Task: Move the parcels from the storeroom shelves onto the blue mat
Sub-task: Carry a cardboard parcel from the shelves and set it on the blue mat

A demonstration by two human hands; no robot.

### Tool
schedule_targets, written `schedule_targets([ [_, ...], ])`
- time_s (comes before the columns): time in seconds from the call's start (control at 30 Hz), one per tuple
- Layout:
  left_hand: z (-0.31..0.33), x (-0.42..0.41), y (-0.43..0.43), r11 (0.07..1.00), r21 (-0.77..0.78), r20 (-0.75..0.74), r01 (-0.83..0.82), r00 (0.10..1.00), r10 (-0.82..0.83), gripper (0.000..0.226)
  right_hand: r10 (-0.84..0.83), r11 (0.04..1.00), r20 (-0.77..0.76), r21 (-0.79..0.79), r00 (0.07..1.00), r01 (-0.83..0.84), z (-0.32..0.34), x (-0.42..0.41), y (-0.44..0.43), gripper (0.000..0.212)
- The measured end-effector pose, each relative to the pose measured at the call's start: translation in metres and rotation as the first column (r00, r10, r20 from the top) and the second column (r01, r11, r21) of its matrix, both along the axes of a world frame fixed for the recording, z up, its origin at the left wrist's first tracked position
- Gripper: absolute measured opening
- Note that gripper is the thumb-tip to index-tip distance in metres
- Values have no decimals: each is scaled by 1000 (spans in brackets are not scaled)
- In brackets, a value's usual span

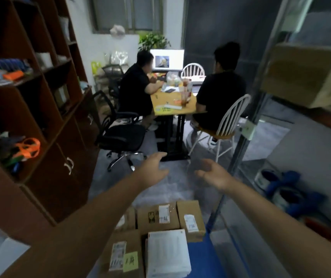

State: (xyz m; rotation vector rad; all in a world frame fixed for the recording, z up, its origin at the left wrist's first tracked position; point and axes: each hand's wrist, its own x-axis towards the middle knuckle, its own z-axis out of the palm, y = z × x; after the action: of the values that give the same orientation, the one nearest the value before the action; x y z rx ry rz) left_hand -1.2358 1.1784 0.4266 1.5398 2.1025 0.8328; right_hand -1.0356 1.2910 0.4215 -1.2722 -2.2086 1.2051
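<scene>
Several cardboard parcels lie on the blue mat [202, 255] at the bottom of the view: a brown box with a white label [157, 215], a smaller box [190, 219] to its right, a white-topped parcel [167, 252] and a box with a yellow note [120, 255]. My left hand [154, 167] and my right hand [212, 173] are both stretched out in front of me above the floor, fingers apart, holding nothing. A large cardboard box [301, 77] sits on a metal shelf at the upper right.
A brown cabinet [40, 117] with cluttered compartments stands on the left. Ahead, two people sit at a wooden table [172, 103], with a black office chair [120, 137] and a white chair [224, 127]. A metal rack post [240, 141] and blue items [285, 183] are on the right.
</scene>
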Motion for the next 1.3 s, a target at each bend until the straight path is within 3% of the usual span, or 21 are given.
schedule_targets([
  [0.3, 28, 8, -53, 958, 21, -70, 286, 956, -284, 65, -222, 969, 75, 124, 972, 212, 37, 15, -118, 70],
  [0.43, 43, 48, -69, 895, -21, -118, 445, 888, -444, 68, -367, 922, 82, 163, 926, 351, 55, 53, -173, 70],
  [0.57, 61, 129, -87, 793, 36, -164, 609, 786, -596, 69, -498, 857, 117, 216, 859, 468, 80, 125, -235, 73],
  [0.77, 88, 285, -155, 520, 89, -226, 849, 526, -820, 66, -745, 652, 19, 230, 667, 722, 98, 252, -356, 44],
  [0.9, 93, 391, -230, 332, 48, -233, 942, 334, -914, 69, -874, 483, 101, 275, 475, 831, 95, 340, -456, 64],
  [1.13, 68, 571, -410, -28, -29, -199, 999, -33, -979, 69, -980, 162, 147, 189, 136, 969, 67, 482, -699, 68],
  [1.3, 26, 676, -541, -261, -67, -152, 963, -269, -951, 68, -979, -79, 173, 149, -105, 986, 39, 538, -867, 70],
])
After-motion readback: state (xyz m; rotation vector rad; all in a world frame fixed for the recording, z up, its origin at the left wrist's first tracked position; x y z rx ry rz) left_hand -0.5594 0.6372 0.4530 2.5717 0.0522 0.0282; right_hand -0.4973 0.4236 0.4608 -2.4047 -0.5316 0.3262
